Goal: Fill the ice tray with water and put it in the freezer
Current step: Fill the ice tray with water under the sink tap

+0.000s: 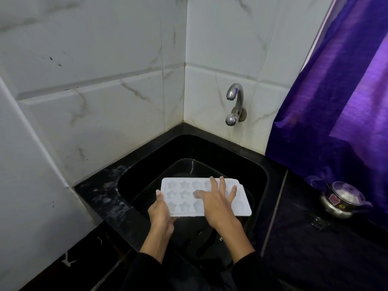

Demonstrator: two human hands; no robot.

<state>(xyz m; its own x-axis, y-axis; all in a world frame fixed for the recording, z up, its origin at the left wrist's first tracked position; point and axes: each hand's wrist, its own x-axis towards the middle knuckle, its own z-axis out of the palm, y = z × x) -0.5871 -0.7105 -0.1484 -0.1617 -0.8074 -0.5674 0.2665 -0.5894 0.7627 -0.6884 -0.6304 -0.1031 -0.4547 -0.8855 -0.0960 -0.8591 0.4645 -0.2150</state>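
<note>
Nearest the camera, two dark sleeves reach forward over the black surface (pixel 315 238). The left hand (pixel 160 213) holds the ice tray (pixel 182 196) at its near left corner, thumb up along the tray's left edge and fingers under it; this grip carries the weight. The right hand (pixel 218 203) lies on top with fingers straight and spread across the moulds, holding nothing, apparently steadying the tray or checking the cavities.

The tray sits roughly level over the black sink (pixel 260 177), well below and in front of the tap, which keeps any spill inside the basin. Its star-shaped moulds show; whether they hold water cannot be told.

Further right, a small steel lidded pot (pixel 341 199) stands on the surface beside a purple curtain (pixel 336 101). At the back, the tap (pixel 235 103) projects from the tiled wall (pixel 105 80); no water is running. Filling appears not yet complete, and no freezer is in view.
</note>
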